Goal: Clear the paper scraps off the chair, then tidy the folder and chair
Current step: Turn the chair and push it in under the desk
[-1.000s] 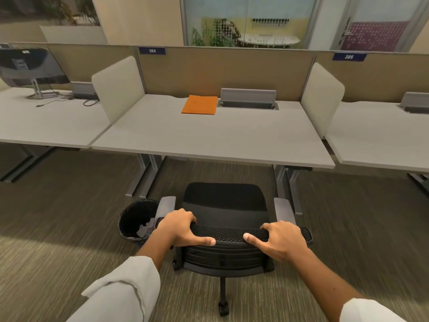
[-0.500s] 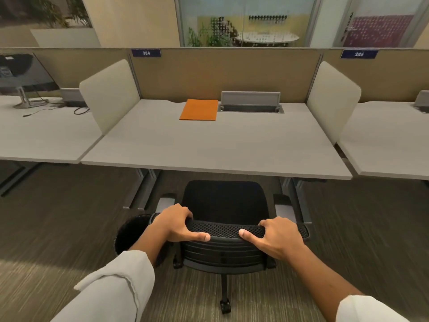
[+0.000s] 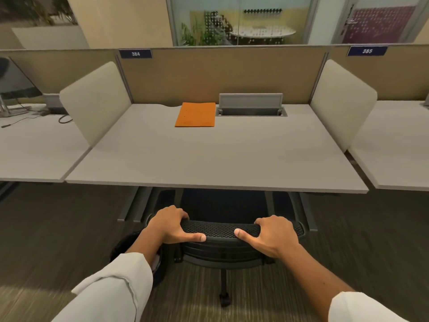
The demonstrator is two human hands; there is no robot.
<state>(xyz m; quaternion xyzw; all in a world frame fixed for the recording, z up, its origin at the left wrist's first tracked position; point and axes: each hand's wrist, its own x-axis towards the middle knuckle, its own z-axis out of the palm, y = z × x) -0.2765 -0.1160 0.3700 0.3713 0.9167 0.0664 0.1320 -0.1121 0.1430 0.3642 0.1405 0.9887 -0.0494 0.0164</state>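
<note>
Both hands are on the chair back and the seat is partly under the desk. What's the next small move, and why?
Probably one more short push forward, then let go. The left hand and right hand grip the black mesh office chair, whose seat is already under the grey desk's front edge. The orange folder lies squared at the back.

Sitting front and centre: flat pale grey rectangular desk [image 3: 209,159]. Standing behind it: tan fabric partition panel [image 3: 220,75], carrying small dark blue number plate [image 3: 135,53]. Gaping open at the desk's back edge: grey metal cable-tray flap [image 3: 250,103]. Flanking both sides: rounded cream divider screens [image 3: 95,101]. Peeking in far left: dark flat monitor [image 3: 16,82].
</note>
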